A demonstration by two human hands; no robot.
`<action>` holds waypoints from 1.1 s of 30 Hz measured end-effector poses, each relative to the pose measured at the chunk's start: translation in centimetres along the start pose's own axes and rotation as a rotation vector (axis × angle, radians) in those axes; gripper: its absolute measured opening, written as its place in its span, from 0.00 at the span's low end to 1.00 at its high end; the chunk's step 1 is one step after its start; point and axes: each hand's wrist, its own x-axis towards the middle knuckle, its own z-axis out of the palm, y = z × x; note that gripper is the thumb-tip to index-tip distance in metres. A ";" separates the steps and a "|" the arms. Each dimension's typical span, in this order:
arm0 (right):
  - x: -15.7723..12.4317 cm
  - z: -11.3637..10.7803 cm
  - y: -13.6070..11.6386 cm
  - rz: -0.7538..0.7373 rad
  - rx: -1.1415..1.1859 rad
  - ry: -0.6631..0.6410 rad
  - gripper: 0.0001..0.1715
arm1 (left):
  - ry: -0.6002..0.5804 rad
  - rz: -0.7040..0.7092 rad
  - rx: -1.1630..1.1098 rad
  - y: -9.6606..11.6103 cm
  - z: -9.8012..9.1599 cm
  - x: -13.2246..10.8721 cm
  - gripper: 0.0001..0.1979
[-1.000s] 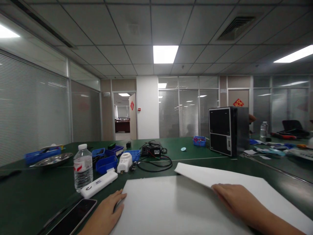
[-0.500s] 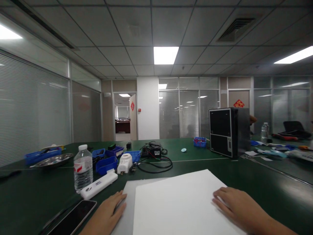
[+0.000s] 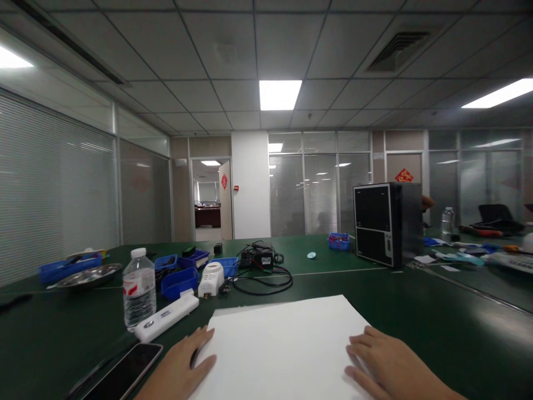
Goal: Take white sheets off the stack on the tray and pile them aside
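Observation:
A large white sheet of paper (image 3: 283,344), folded over on itself, lies flat on the green table (image 3: 437,328) in front of me. My left hand (image 3: 183,369) rests on the sheet's left edge with fingers stretched flat. My right hand (image 3: 389,366) lies flat on the sheet's right side, fingers spread and pressing the paper down. Neither hand holds anything.
A dark phone (image 3: 120,375) lies left of my left hand. Behind it are a white device (image 3: 166,318), a water bottle (image 3: 139,288), blue bins (image 3: 181,278), a white heater-like unit (image 3: 211,278), black cables (image 3: 262,272) and a metal tray (image 3: 87,275). A black computer case (image 3: 381,222) stands at the right.
The right half of the sheet, lifted a second ago, has been folded over to the left and now lies flat. My right hand slid left with it. My left hand stayed put.

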 end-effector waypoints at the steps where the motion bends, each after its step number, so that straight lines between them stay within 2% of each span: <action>1: 0.0 0.0 -0.1 0.025 -0.014 -0.005 0.29 | 0.008 -0.001 -0.019 -0.1 0.1 0.1 0.31; 6: 0.0 0.1 -0.5 0.035 -0.038 -0.022 0.27 | 0.000 0.009 -0.016 -0.7 0.5 0.4 0.30; 13: 0.2 0.1 -1.1 0.071 -0.044 -0.016 0.30 | -0.017 0.025 -0.002 -0.9 0.6 0.1 0.30; 22: 0.0 1.4 -0.7 0.130 -0.025 0.031 0.29 | 0.004 0.036 0.027 -1.5 0.9 0.2 0.29; 28: 0.0 0.6 -1.5 0.125 0.003 -0.005 0.32 | 0.003 0.059 0.064 -2.0 1.1 0.1 0.27; 30: 0.1 0.5 -0.9 0.121 0.066 0.015 0.33 | 0.003 0.065 0.074 -2.1 1.1 0.1 0.27; 33: 0.4 0.8 1.7 0.202 0.185 0.131 0.32 | 0.013 0.071 0.084 -2.4 1.2 0.1 0.26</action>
